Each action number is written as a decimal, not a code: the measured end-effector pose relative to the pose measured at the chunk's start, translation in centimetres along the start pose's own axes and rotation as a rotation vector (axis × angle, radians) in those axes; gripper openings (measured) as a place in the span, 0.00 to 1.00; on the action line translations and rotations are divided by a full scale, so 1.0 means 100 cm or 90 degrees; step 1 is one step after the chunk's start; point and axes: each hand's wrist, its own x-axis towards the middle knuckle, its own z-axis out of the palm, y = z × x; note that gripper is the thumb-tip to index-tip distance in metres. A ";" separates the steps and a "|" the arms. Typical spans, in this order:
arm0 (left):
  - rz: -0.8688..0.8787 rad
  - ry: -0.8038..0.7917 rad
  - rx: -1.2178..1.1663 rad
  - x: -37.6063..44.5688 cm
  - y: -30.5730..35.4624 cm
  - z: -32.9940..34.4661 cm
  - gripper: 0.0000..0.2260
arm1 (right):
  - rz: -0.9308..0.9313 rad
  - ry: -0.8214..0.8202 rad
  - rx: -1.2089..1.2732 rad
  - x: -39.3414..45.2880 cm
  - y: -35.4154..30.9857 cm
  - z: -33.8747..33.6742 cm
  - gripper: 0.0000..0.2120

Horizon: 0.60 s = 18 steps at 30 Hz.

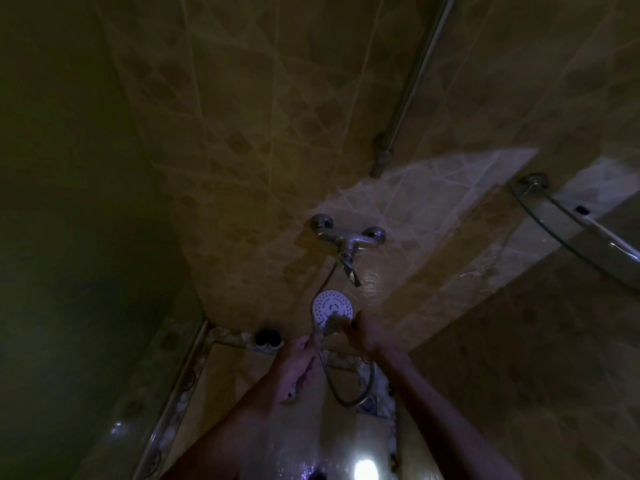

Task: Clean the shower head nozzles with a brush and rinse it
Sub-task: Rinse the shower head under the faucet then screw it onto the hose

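While the left hand (298, 355) grips its handle, the shower head (332, 304) shows a round white dotted face; right hand (362, 336) fingers pinch a brush (333, 323) against it.

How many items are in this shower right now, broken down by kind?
Shower head: 1
Brush: 1
Hose: 1
Wall mixer tap: 1
Riser rail: 1
Glass corner shelf: 1
Hands: 2, left hand, right hand
Total: 8

White dotted shower head (332, 305); tan diamond-patterned tiles (263, 133).
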 end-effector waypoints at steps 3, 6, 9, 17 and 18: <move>-0.007 0.005 -0.015 0.001 0.000 0.002 0.12 | -0.002 0.036 0.023 0.007 -0.003 -0.007 0.18; -0.009 0.006 -0.017 0.000 0.001 0.001 0.12 | 0.019 0.045 0.040 0.009 0.004 -0.012 0.16; -0.008 0.004 -0.031 -0.001 0.003 0.000 0.13 | 0.040 0.027 0.016 0.004 0.012 -0.009 0.15; 0.006 -0.001 -0.003 -0.006 0.009 0.005 0.13 | -0.002 0.007 0.024 0.001 0.004 -0.002 0.21; 0.001 0.003 0.004 -0.006 0.010 0.006 0.12 | -0.007 0.014 0.031 0.003 0.003 -0.004 0.21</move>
